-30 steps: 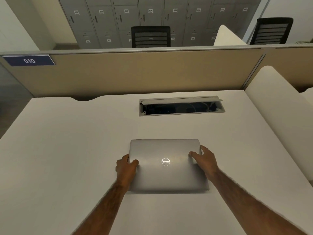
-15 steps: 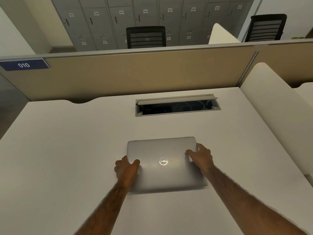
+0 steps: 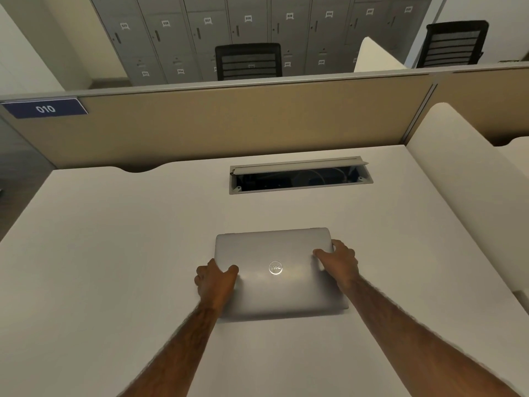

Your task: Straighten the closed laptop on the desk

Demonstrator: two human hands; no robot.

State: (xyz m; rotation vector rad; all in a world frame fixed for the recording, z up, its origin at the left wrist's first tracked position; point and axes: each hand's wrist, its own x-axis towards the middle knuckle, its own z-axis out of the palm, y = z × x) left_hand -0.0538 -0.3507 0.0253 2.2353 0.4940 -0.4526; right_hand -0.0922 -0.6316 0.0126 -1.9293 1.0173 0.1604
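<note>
two bare forearms reach in from the near edge of the white desk [image 3: 114, 253]. the left hand [image 3: 215, 285] grips the left edge of the closed silver laptop [image 3: 274, 287], thumb lying on the lid and fingers curled down over the side. the right hand [image 3: 339, 263] clasps the right edge nearer the far corner, thumb on the lid, fingers wrapped around the side. the laptop lies flat in the middle of the desk, its round logo [image 3: 275, 267] facing up (the lettering reads upside down from here), and its far edge sits slightly askew to the desk. beyond it, well apart, a cable tray [image 3: 300, 179] is set into the desktop with its flap raised. behind stands a tan partition [image 3: 243, 118] with a blue label [image 3: 45, 108] reading 010, then a black mesh chair [image 3: 249, 61] and grey lockers [image 3: 246, 21].
</note>
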